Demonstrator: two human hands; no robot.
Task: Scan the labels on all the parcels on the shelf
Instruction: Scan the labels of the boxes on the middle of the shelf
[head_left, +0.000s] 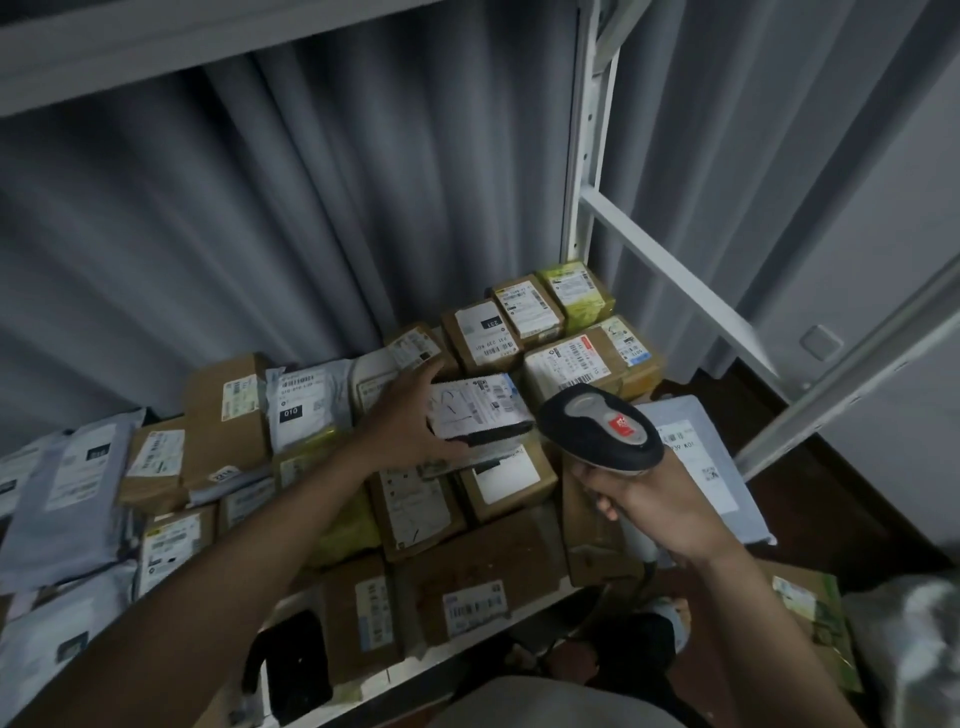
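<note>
Now two hands — left hand (410, 421) one parcel (478, 410), right hand (660, 499) one scanner (597, 428)

- parcel storeroom / courier depot
- metal rack shelf (670, 270) packed with labelled boxes (488, 338) and mailer bags (67, 499)
- handheld barcode scanner (602, 428)

Both forearms (249, 561) are bare to the frame's edge, with no sleeve, watch or ring in sight. A light grey garment (545, 706) shows at the bottom edge.

The left hand (402, 415) covers part of a parcel's label (475, 405); label print is blurred; left-edge mailers (31, 499) are cut off.
</note>
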